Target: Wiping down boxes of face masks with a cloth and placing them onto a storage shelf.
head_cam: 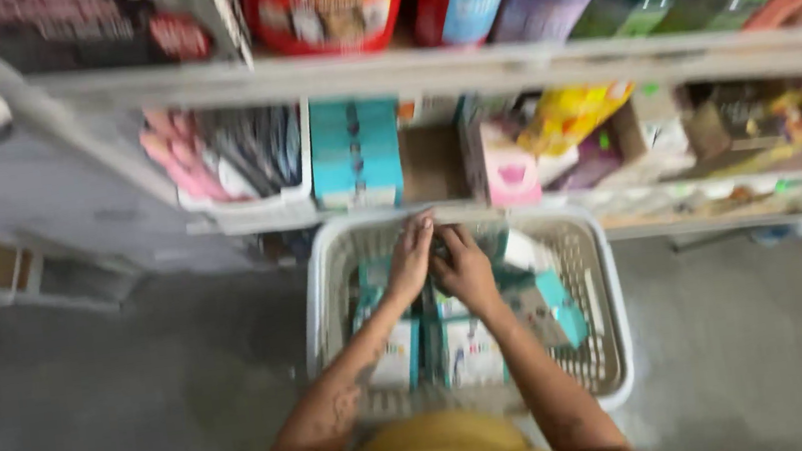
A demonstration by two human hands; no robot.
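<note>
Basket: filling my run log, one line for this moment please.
left hand in basket | right hand beside it, on teal boxes | grip blurred

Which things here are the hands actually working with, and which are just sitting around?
In hand: left hand and right hand, both down among the teal boxes in the white basket.

Just about: stacked teal boxes on shelf, pink box, yellow packet.

Above the basket (320, 295) we have open room; its walls and the shelf (443, 67) hem us in.
</note>
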